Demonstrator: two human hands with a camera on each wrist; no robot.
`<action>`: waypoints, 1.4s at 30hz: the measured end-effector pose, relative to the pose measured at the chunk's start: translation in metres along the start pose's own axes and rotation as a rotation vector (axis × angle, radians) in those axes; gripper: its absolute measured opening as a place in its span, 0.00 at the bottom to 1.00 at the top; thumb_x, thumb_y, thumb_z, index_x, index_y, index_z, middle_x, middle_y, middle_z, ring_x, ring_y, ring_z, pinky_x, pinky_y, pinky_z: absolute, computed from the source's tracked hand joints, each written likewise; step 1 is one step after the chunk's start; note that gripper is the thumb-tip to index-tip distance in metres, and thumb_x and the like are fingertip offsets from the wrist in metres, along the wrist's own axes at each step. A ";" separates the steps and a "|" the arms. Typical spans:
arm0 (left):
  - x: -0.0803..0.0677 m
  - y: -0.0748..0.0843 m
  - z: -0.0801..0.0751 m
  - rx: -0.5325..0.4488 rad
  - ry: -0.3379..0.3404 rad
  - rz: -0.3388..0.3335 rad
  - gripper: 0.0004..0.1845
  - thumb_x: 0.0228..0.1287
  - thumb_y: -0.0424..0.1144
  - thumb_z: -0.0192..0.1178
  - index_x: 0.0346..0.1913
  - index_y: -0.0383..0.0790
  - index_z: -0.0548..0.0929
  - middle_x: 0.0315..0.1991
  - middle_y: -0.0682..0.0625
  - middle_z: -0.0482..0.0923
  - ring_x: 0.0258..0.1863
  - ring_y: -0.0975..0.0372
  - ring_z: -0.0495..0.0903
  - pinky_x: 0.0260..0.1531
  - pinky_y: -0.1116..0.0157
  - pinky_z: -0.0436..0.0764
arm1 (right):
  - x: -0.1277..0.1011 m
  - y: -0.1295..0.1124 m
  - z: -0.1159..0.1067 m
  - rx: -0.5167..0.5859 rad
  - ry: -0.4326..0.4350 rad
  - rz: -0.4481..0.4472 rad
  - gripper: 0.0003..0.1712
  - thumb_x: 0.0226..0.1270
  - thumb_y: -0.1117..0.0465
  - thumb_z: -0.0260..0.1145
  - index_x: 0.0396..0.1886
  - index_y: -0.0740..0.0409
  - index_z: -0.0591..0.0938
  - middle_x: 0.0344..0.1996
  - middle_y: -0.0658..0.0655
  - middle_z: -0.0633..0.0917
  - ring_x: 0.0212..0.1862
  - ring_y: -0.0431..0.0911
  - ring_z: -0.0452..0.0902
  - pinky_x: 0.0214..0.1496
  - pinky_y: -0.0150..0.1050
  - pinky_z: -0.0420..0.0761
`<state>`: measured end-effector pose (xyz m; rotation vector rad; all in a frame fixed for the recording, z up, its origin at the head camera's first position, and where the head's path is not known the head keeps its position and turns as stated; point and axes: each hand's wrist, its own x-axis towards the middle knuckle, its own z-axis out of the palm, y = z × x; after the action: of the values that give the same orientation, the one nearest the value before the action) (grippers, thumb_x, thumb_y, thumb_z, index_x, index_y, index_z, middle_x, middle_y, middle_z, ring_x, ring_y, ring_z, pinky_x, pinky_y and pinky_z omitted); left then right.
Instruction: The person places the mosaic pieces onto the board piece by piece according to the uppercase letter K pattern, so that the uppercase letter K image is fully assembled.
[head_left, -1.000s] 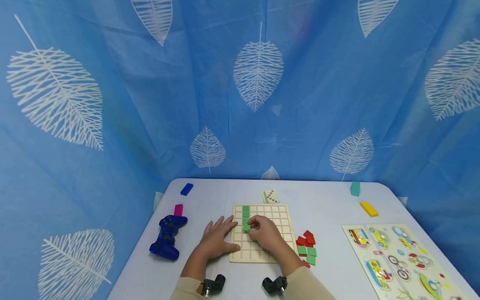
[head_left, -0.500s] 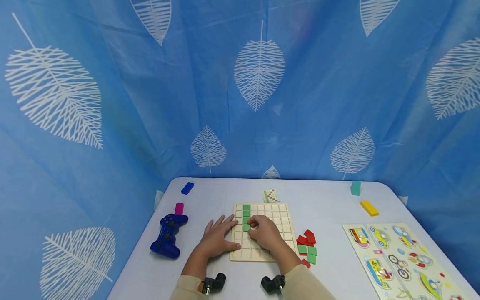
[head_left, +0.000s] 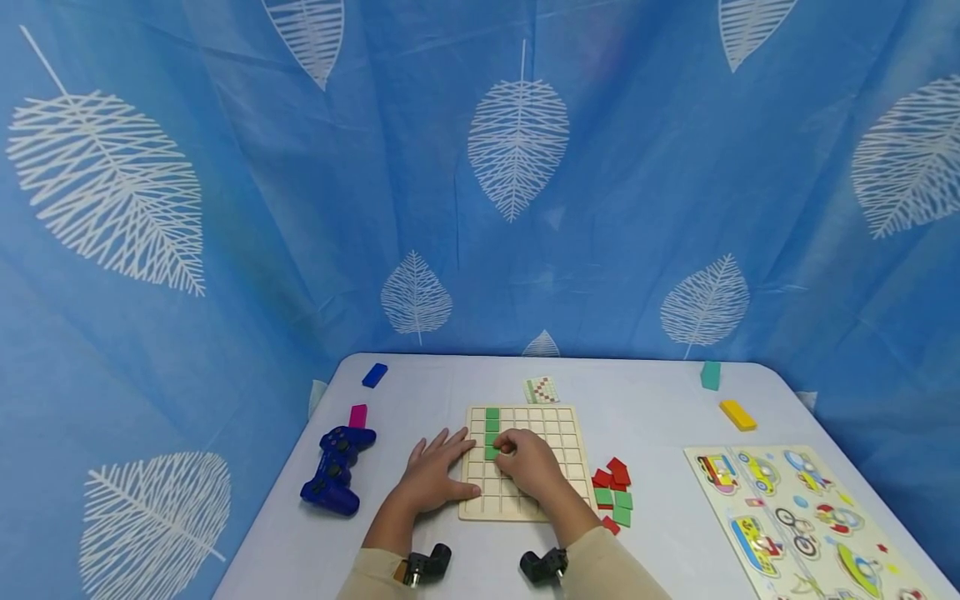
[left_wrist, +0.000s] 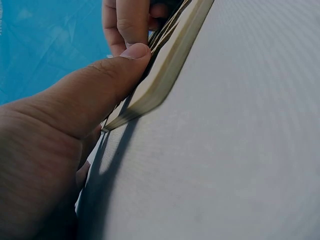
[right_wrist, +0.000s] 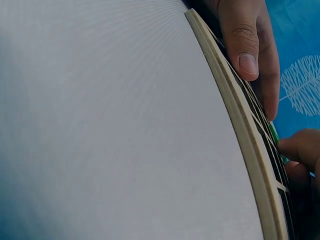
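A light wooden grid board [head_left: 525, 504] lies on the table with several green square tiles [head_left: 492, 426] in one column near its left side. My left hand [head_left: 433, 479] rests with spread fingers at the board's left edge, its thumb [left_wrist: 107, 80] on the board. Over the column, my right hand [head_left: 534, 467] has curled fingers, and its fingertips are at the right side of the lowest green tile [head_left: 491, 453], which lies flat in its cell. In the right wrist view these fingers [right_wrist: 302, 145] touch green, though the tile is mostly hidden.
Loose red tiles [head_left: 618, 468] and green tiles [head_left: 622, 517] lie right of the board. A pattern card [head_left: 541, 390] sits behind it. A blue game controller [head_left: 335, 475] is at left, a picture puzzle board [head_left: 761, 467] at right. Coloured blocks [head_left: 738, 416] stand near the table's edges.
The lowest green tile, tilted under the right fingertips a second ago, now lies flat in the column. The right fingers shifted slightly; the left hand has stayed put.
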<state>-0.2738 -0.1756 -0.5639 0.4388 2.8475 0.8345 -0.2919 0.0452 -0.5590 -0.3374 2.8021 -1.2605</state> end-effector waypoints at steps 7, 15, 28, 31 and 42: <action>-0.001 0.000 0.004 0.000 0.011 0.004 0.49 0.54 0.64 0.76 0.77 0.53 0.72 0.83 0.54 0.59 0.85 0.47 0.50 0.80 0.35 0.40 | -0.002 0.001 -0.001 0.003 -0.004 0.012 0.08 0.66 0.59 0.74 0.44 0.47 0.88 0.37 0.46 0.84 0.38 0.43 0.76 0.42 0.43 0.78; -0.001 -0.001 0.005 -0.006 0.008 0.000 0.49 0.53 0.65 0.77 0.77 0.53 0.73 0.83 0.53 0.59 0.84 0.46 0.50 0.80 0.35 0.39 | -0.007 0.004 -0.010 0.115 -0.085 -0.032 0.09 0.69 0.58 0.73 0.47 0.49 0.86 0.38 0.47 0.83 0.41 0.43 0.77 0.45 0.42 0.79; 0.000 0.000 0.006 -0.017 0.006 -0.018 0.49 0.52 0.65 0.77 0.77 0.55 0.72 0.83 0.56 0.59 0.85 0.48 0.48 0.81 0.37 0.37 | -0.035 0.010 -0.048 0.092 -0.072 -0.058 0.10 0.70 0.59 0.73 0.49 0.50 0.86 0.39 0.45 0.83 0.40 0.43 0.76 0.38 0.32 0.80; 0.000 0.000 0.006 -0.029 0.005 -0.019 0.49 0.52 0.64 0.77 0.77 0.55 0.72 0.83 0.55 0.59 0.85 0.48 0.48 0.81 0.37 0.37 | -0.043 0.012 -0.060 0.078 -0.038 -0.046 0.11 0.68 0.62 0.74 0.48 0.52 0.86 0.40 0.46 0.83 0.41 0.43 0.77 0.39 0.33 0.81; 0.001 -0.001 0.002 -0.042 0.002 0.002 0.49 0.52 0.63 0.78 0.77 0.53 0.72 0.83 0.54 0.59 0.85 0.46 0.49 0.80 0.36 0.37 | -0.075 0.033 -0.098 0.011 0.075 0.050 0.11 0.66 0.64 0.74 0.46 0.50 0.88 0.37 0.44 0.84 0.37 0.40 0.76 0.35 0.32 0.79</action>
<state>-0.2741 -0.1749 -0.5665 0.4361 2.8259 0.8931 -0.2378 0.1550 -0.5214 -0.2231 2.8448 -1.3047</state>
